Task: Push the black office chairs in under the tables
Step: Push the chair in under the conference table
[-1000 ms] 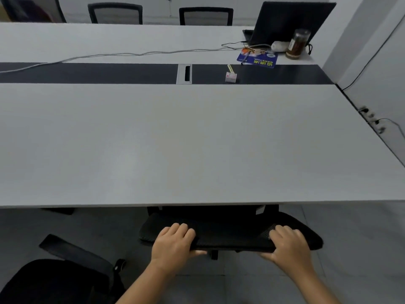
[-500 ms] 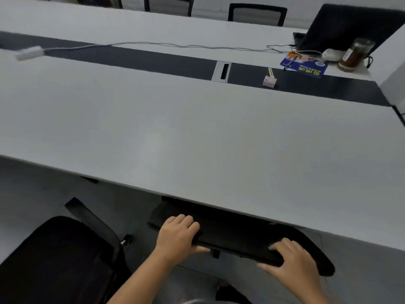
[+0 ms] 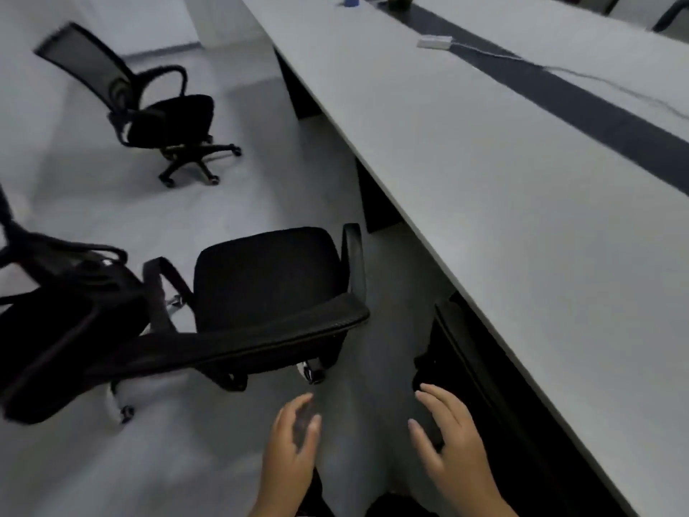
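Note:
A long white table (image 3: 503, 203) runs diagonally along the right. A black office chair (image 3: 481, 371) sits tucked under its edge at lower right, only its back showing. My right hand (image 3: 451, 442) hovers open just beside that back, not gripping it. My left hand (image 3: 290, 445) is open over the floor, holding nothing. A second black chair (image 3: 261, 281) stands out on the floor just ahead of my hands, its backrest toward me. A third black chair (image 3: 167, 117) with a mesh back stands far left, away from the table.
Another black chair (image 3: 56, 330) fills the left edge, close to the second one. A dark strip (image 3: 581, 106) runs down the table with a white adapter (image 3: 434, 42) and cable on it. Grey floor lies between the chairs and the table.
Both hands have let go of the pushed-in chair's back. My view has swung left, so the table now runs along the right and the loose chairs come into sight.

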A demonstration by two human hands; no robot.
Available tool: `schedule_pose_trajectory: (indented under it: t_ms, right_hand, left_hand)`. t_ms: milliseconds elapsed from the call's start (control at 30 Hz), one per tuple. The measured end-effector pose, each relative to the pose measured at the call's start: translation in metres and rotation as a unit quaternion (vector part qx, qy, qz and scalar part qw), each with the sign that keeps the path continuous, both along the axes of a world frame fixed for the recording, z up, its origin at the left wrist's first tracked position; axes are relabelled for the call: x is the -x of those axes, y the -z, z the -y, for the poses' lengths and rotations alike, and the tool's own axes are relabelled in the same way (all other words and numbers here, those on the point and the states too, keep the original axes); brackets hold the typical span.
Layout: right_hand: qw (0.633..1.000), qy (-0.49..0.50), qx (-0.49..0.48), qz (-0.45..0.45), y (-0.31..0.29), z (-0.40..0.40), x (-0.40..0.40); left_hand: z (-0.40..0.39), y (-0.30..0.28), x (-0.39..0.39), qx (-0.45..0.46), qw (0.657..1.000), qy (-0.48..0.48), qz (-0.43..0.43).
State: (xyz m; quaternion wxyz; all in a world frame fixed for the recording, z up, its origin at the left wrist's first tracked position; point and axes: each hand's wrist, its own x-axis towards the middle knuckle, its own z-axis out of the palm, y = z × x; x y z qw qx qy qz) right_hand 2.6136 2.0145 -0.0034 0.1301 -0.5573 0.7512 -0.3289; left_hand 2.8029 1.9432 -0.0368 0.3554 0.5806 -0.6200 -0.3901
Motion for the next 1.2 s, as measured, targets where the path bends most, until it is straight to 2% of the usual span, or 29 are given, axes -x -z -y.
schedule_pose_trajectory:
  t_ms: [67,167,233,300,367,433,500,600,700,800,1033,1200]
  right_hand:
    - [0.997,-0.03,-0.024,0.07,0.014,0.008,-0.021]
    - [0.986,-0.063,-0.039,0.147,0.022,0.019,-0.048]
    - [0.988,-0.069,-0.021,0.138,0.017,0.036,-0.065]
    - [0.994,-0.071,0.015,0.086,0.015,0.059,-0.077]
    - [0.997,-0.066,0.036,-0.005,0.013,0.089,-0.087]
    - [0.993,-0.049,0.028,-0.105,0.013,0.119,-0.1]
    - [0.984,-0.041,-0.017,-0.171,0.013,0.145,-0.113]
    - [0.969,-0.032,-0.047,-0.241,0.019,0.17,-0.124]
    - [0.967,-0.021,-0.029,-0.253,0.026,0.18,-0.124]
    - [0.961,-0.023,-0.017,-0.276,0.028,0.183,-0.127]
    - [0.95,-0.07,-0.003,-0.303,0.025,0.202,-0.138]
    - [0.953,-0.109,-0.009,-0.282,0.026,0.216,-0.16]
  left_hand:
    - [-0.009,0.007,-0.032,-0.057,0.99,-0.123,-0.041]
    - [-0.014,0.017,-0.068,-0.079,0.968,-0.228,-0.068]
    - [-0.005,0.017,-0.089,-0.076,0.961,-0.262,-0.054]
    - [0.016,0.008,-0.109,-0.061,0.962,-0.266,-0.007]
    - [0.047,-0.008,-0.128,0.018,0.97,-0.227,0.08]
    - [0.082,-0.023,-0.147,0.133,0.969,-0.134,0.16]
    - [0.117,-0.031,-0.165,0.207,0.948,-0.036,0.239]
    - [0.158,-0.029,-0.188,0.227,0.912,0.074,0.333]
    - [0.172,-0.018,-0.198,0.253,0.887,0.139,0.36]
    - [0.179,-0.01,-0.203,0.267,0.878,0.175,0.358]
    - [0.214,-0.014,-0.223,0.27,0.87,0.194,0.365]
    - [0.243,-0.018,-0.248,0.271,0.841,0.221,0.412]
